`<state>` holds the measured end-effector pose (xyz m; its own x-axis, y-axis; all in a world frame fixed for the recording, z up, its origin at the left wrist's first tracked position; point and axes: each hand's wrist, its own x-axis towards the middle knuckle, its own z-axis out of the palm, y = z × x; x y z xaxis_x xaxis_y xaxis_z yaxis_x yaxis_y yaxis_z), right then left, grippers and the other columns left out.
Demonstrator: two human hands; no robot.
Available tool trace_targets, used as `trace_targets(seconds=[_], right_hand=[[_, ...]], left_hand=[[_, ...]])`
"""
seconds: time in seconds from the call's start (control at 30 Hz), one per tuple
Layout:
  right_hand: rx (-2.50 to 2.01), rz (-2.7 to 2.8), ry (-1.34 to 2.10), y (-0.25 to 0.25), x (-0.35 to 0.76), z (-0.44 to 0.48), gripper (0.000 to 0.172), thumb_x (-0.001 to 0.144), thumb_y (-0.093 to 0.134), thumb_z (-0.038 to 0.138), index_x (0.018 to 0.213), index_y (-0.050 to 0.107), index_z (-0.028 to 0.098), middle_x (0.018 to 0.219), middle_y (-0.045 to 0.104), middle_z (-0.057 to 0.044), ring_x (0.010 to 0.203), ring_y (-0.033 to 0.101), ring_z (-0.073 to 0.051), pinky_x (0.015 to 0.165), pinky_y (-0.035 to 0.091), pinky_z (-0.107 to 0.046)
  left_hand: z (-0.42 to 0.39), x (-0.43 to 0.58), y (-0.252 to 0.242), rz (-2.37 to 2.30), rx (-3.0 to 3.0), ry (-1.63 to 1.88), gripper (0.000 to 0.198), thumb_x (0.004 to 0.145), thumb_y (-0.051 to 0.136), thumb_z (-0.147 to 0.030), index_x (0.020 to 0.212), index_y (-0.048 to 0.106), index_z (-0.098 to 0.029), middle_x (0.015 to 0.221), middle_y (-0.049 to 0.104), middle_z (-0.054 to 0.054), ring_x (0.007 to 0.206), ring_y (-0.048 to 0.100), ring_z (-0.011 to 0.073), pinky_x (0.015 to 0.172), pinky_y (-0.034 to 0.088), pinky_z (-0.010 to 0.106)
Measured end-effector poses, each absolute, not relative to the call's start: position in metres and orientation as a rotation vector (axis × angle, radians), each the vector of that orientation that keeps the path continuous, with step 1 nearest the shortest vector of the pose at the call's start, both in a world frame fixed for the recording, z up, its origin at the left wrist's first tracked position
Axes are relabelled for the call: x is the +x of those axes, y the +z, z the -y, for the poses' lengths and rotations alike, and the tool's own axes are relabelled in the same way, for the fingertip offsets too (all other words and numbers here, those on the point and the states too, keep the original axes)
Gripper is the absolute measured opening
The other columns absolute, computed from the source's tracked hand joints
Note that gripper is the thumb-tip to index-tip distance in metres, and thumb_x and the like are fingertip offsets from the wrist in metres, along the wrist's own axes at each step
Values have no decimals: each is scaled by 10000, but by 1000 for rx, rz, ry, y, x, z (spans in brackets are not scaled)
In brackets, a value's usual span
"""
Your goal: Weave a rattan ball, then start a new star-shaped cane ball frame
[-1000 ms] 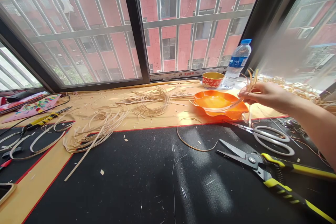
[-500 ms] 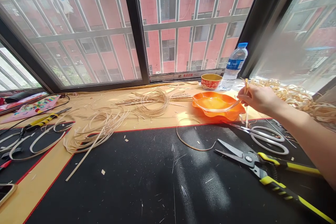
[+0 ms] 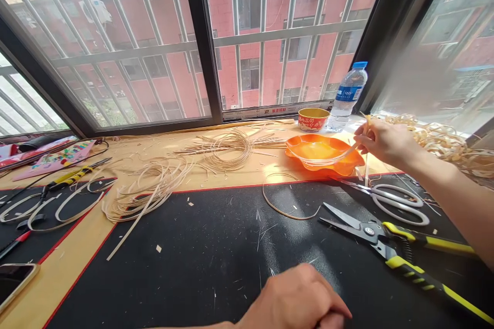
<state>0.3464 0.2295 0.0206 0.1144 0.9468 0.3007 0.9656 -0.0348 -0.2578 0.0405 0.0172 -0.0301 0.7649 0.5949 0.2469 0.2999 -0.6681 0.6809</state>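
1. Head view, writing: near the desk [image 3: 181,179]'s far right corner, the bottle [image 3: 343,100] carries a blue label with white interlocking rings; its lettering is too small to read. The red tin [image 3: 313,120] beside it bears pale characters, and the window frame [image 3: 270,111] has a printed strip along the desk's far edge; neither is legible.
2. The right hand [image 3: 380,141] has thumb and fingertips pinched together on a pale strip [image 3: 346,154], just right of and above the orange dish [image 3: 299,146].
3. The left hand [image 3: 295,295] is over the black mat [image 3: 185,277] at the desk's near edge, fingers curled under; whether it grips anything cannot be told.
4. The pale strip is toward the desk's far right corner. Its long axis runs mostly left to right: it curves along the near inside of the dish and rises rightward to the fingertips, with a short end pointing up above the hand.
5. Scissors [image 3: 399,204] and yellow-handled shears [image 3: 370,231] lie nearer the right edge, blades pointing left.
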Motion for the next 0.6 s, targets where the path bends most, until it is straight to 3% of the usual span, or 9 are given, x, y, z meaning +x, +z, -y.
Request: trace_targets(seconds=[0.07,0.13,0.2,0.37,0.6], right_hand=[[-1992,1850,-91,19,346,-230,70,802,475,236,736,473,213,615,660,-37,671,643,-215,672,451,-312],[-1978,1859,-120,18,346,-232,145,833,406,224,705,472,211,629,662,-58,697,644,-220,721,455,-330],[-1969,1874,-155,16,348,-234,190,839,374,219,679,475,210,653,660,-83,759,640,-237,765,452,-349],[-1999,1885,-232,11,355,-236,126,800,445,288,761,521,196,737,646,-113,751,618,-279,701,454,-380],[-2036,1977,-153,-2,350,-237,204,782,500,348,751,615,182,671,641,-100,641,608,-283,601,441,-371]], left_hand=[[-36,34,-22,-883,2629,881,233,874,421,-96,1005,614,-106,981,646,139,918,611,234,803,521,378],[-53,28,-16,-1098,2829,979,276,862,422,-40,1062,592,-127,1163,595,159,1107,546,283,921,464,480],[-66,23,-14,-1291,2812,1001,265,865,462,-61,1092,576,-135,1217,562,158,1187,496,289,992,419,517],[-79,19,-24,-1388,2708,926,235,861,513,-90,1084,571,-136,1203,552,149,1178,506,267,1017,425,510],[-80,18,-28,-1326,2646,896,224,848,482,-58,1026,581,-150,1157,553,132,1079,553,249,927,505,449]])
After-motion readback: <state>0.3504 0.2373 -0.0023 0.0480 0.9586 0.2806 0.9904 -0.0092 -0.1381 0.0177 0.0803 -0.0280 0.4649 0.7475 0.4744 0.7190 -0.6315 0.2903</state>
